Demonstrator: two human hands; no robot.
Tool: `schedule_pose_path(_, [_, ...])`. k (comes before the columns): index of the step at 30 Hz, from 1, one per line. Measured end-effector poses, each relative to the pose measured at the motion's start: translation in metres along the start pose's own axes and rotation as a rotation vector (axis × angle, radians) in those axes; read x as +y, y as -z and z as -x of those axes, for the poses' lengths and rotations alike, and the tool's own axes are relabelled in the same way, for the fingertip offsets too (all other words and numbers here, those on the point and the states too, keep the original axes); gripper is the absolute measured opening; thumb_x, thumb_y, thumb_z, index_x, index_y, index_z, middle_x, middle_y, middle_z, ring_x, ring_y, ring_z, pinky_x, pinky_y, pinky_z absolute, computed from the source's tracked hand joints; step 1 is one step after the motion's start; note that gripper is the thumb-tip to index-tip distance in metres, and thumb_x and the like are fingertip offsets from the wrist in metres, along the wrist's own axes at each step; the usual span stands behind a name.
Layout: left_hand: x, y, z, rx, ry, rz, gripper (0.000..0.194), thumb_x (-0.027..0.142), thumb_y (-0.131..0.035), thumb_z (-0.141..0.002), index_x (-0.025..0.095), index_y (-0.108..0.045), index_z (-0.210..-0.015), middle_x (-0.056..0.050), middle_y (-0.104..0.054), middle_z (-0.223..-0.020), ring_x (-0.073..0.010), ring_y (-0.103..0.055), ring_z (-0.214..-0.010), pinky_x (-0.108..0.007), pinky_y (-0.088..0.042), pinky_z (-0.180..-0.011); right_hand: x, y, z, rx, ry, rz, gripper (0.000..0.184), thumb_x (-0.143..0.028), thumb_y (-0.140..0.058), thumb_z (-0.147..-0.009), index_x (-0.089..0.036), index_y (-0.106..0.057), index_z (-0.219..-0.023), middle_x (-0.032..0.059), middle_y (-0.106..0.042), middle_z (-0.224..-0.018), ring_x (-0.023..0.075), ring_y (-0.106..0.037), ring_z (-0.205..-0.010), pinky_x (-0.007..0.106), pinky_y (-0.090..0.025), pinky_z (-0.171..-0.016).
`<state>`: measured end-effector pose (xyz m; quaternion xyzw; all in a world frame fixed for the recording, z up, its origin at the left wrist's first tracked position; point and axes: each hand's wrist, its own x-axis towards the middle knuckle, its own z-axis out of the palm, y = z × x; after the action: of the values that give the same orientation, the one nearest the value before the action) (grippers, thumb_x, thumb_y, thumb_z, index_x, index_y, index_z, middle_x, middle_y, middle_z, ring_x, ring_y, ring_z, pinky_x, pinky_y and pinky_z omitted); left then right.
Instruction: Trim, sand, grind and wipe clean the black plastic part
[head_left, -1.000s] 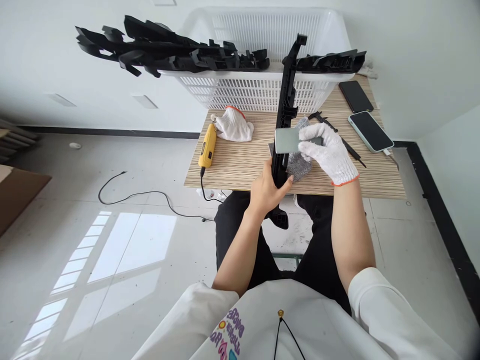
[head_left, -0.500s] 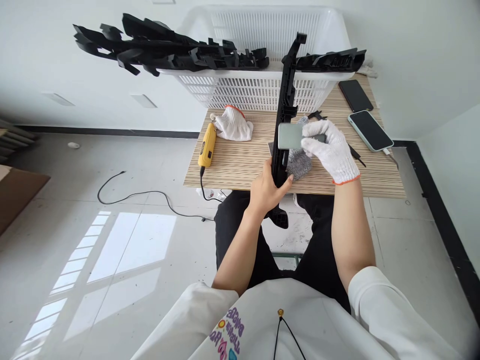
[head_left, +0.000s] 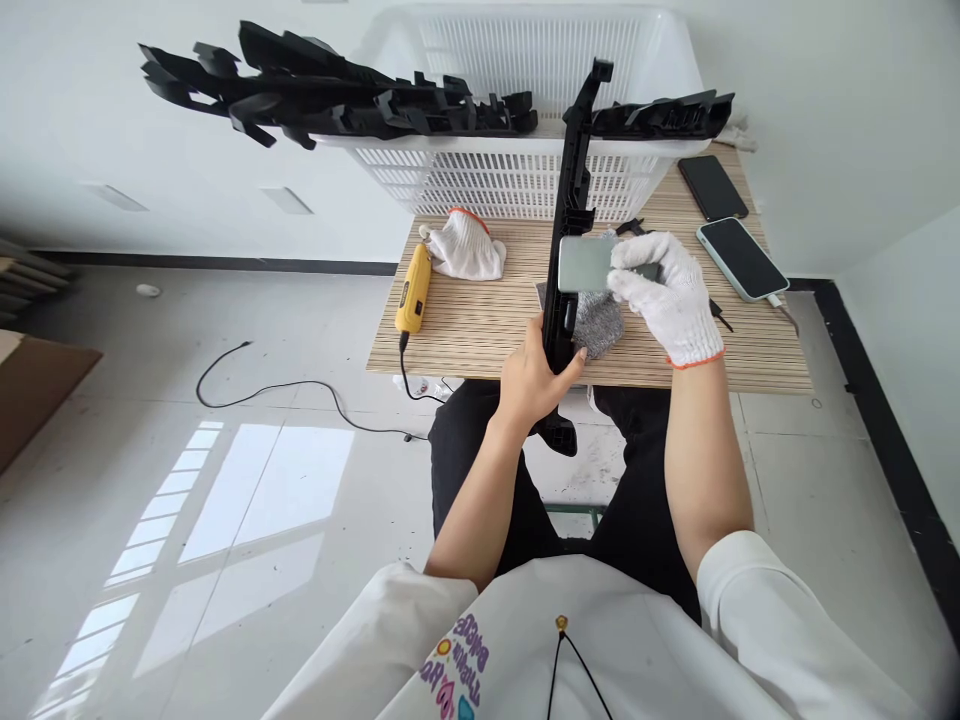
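My bare left hand (head_left: 531, 380) is wrapped round the lower part of a long black plastic strip (head_left: 574, 185), which stands tilted up over the table's front edge. Its lower end hangs between my knees. In a white glove with an orange cuff, my right hand (head_left: 671, 295) pinches a scraper (head_left: 585, 265) with a flat grey-green blade and a dark handle. The blade's left edge lies over the strip; whether they touch I cannot tell. A grey cloth (head_left: 598, 325) rests on the table beneath the blade, partly hidden.
A white plastic basket (head_left: 465, 180) stands at the back, several black plastic strips (head_left: 337, 105) lying across its rim. On the wooden table (head_left: 480, 345) are a yellow corded tool (head_left: 414, 290), a white glove (head_left: 466, 248) and two phones (head_left: 742, 260). A cable (head_left: 300, 383) trails over the floor.
My right hand and the scraper have shifted slightly to the right and away from me. The left hand keeps its grip on the black strip.
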<state>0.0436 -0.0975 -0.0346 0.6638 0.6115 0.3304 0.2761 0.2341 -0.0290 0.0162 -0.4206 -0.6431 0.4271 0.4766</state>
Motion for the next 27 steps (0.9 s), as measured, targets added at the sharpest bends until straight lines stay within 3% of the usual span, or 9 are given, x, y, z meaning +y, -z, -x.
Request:
schedule_pose_path(3, [0.0005,0.0004,0.0001,-0.003,0.012,-0.025,0.064,0.052,-0.064,-0.089,0.018,-0.042,-0.138,-0.014,-0.073,-0.114,-0.0350,-0.072,-0.104,-0.042,-0.053,-0.082,0.0007,-0.0040,0.0003,-0.090,-0.019,0.004,0.017,-0.026,-0.081,-0.074,-0.024,-0.069,-0.085,0.0006,-0.070,-0.095,0.0144,-0.062,-0.074,0.032,-0.054,-0.065])
schedule_pose_path(7, [-0.0002,-0.0001,0.0002,0.011,-0.003,-0.012,0.063,0.052,-0.064,-0.089,0.019,-0.042,-0.138,-0.013,-0.074,-0.112,-0.0336,-0.072,-0.102,-0.042,-0.053,-0.082,0.0024,-0.0097,-0.0003,0.077,0.003,-0.077,0.014,-0.027,-0.076,-0.080,-0.026,-0.067,-0.090,-0.0008,-0.067,-0.092,0.0123,-0.059,-0.069,0.030,-0.052,-0.062])
schedule_pose_path(11, [-0.0009,-0.0007,0.0000,0.023,0.001,-0.020,0.061,0.053,-0.066,-0.087,0.021,-0.045,-0.134,-0.011,-0.074,-0.106,-0.0337,-0.073,-0.098,-0.041,-0.054,-0.078,0.0019,-0.0081,0.0001,-0.086,-0.081,-0.063,0.019,-0.026,-0.082,-0.075,-0.024,-0.067,-0.086,0.0000,-0.068,-0.094,0.0130,-0.059,-0.070,0.029,-0.052,-0.059])
schedule_pose_path(15, [-0.0001,-0.0001,0.0000,0.012,-0.006,-0.021,0.062,0.052,-0.064,-0.089,0.019,-0.042,-0.137,-0.013,-0.073,-0.111,-0.0341,-0.072,-0.102,-0.042,-0.054,-0.081,0.0007,-0.0053,0.0020,0.001,-0.051,-0.045,0.013,-0.025,-0.077,-0.079,-0.025,-0.069,-0.090,0.0001,-0.070,-0.100,0.0140,-0.062,-0.077,0.030,-0.054,-0.065])
schedule_pose_path(18, [0.0002,0.0001,0.0002,0.007,0.003,-0.026,0.064,0.052,-0.065,-0.088,0.019,-0.042,-0.137,-0.014,-0.073,-0.110,-0.0341,-0.072,-0.101,-0.041,-0.054,-0.080,0.0010,-0.0055,0.0025,-0.144,-0.094,-0.006,0.017,-0.026,-0.082,-0.074,-0.024,-0.071,-0.086,0.0009,-0.071,-0.098,0.0164,-0.064,-0.081,0.030,-0.055,-0.065])
schedule_pose_path(22, [-0.0002,-0.0001,0.0005,-0.001,-0.005,-0.023,0.064,0.051,-0.063,-0.090,0.017,-0.040,-0.139,-0.016,-0.073,-0.117,-0.0344,-0.072,-0.105,-0.044,-0.054,-0.086,0.0010,-0.0063,0.0011,0.044,-0.040,-0.086,0.017,-0.031,-0.078,-0.080,-0.024,-0.070,-0.094,0.0013,-0.071,-0.104,0.0146,-0.065,-0.077,0.029,-0.055,-0.062])
schedule_pose_path(27, [-0.0013,-0.0006,0.0002,0.003,-0.025,-0.012,0.065,0.053,-0.063,-0.090,0.017,-0.040,-0.139,-0.015,-0.073,-0.116,-0.0351,-0.072,-0.104,-0.045,-0.054,-0.085,0.0008,-0.0022,0.0010,-0.083,-0.027,-0.045,0.036,-0.017,-0.087,-0.065,-0.025,-0.073,-0.097,0.0021,-0.071,-0.113,0.0242,-0.067,-0.109,0.042,-0.061,-0.091])
